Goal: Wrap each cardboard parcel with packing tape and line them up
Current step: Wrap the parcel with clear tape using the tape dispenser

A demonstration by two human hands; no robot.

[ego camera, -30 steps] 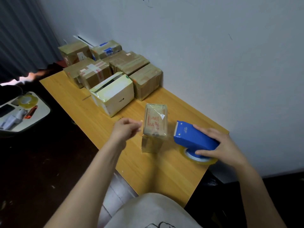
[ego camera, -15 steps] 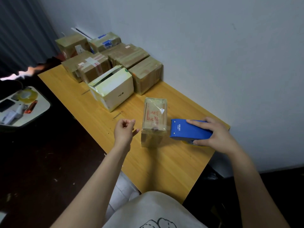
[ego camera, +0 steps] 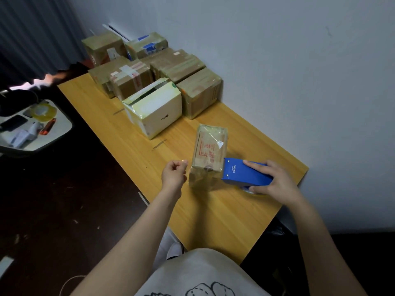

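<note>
The bench (ego camera: 224,210) has taped parcels (ego camera: 198,92) at its far end. One parcel (ego camera: 208,150) stands tall near the middle. The blue tape holder (ego camera: 245,173) touches its right side, gripped by the right hand (ego camera: 275,182). A hard push could tip the parcel, as the left hand (ego camera: 173,175) beside it is not holding it. Its fingers (ego camera: 181,165) are curled, tips pinched; on tape, I cannot tell.

left arm: bare, stretched forward | left hand (ego camera: 173,175): fingers curled, thumb and forefinger tips together, any hold unclear | right arm: bare, stretched forward | right hand (ego camera: 277,182): grips tape dispenser (ego camera: 243,175), fingers on top, thumb on near side
</note>
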